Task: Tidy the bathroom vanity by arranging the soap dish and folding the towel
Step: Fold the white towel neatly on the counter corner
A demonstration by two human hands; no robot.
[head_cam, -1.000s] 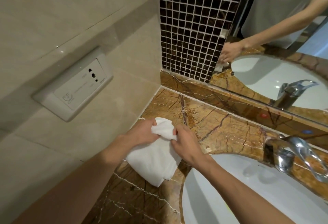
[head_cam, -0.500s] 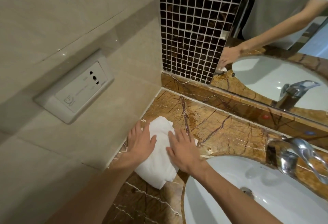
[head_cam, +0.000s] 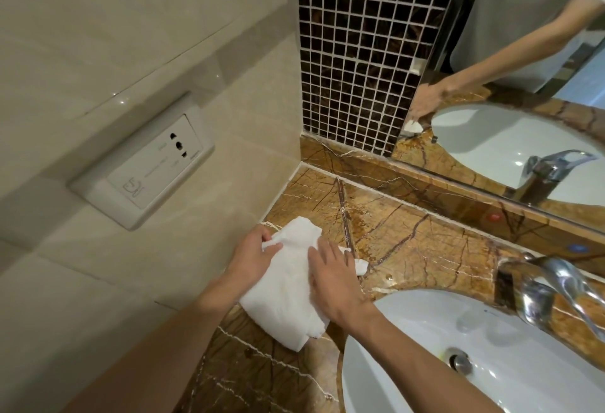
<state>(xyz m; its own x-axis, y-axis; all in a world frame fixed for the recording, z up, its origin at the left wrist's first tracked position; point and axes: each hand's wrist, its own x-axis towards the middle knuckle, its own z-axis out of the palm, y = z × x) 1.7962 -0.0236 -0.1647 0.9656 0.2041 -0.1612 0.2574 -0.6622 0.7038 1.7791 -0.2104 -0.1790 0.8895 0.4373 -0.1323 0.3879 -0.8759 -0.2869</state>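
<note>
We see a white towel lying folded on the brown veined marble surface, at the lower centre of the frame, between the beige tiled wall on the left and the white sink at the lower right. The towel's near end sits close to the sink's rim, and its far end points toward the corner where the surface meets the wall.

Our left hand comes in from the lower left and pinches the towel's upper left edge, with the thumb over the cloth and the other fingers curled beneath it. Our right hand lies flat and spread on the towel's right side, palm down, pressing it onto the surface; a small corner of cloth pokes out just beyond its fingertips.

A chrome faucet stands at the right edge, over the sink, and the drain shows below it. A white wall socket is set in the tiles at the middle left. A dark mosaic strip rises at the top centre, with a mirror to its right reflecting an arm and the basin.
</note>
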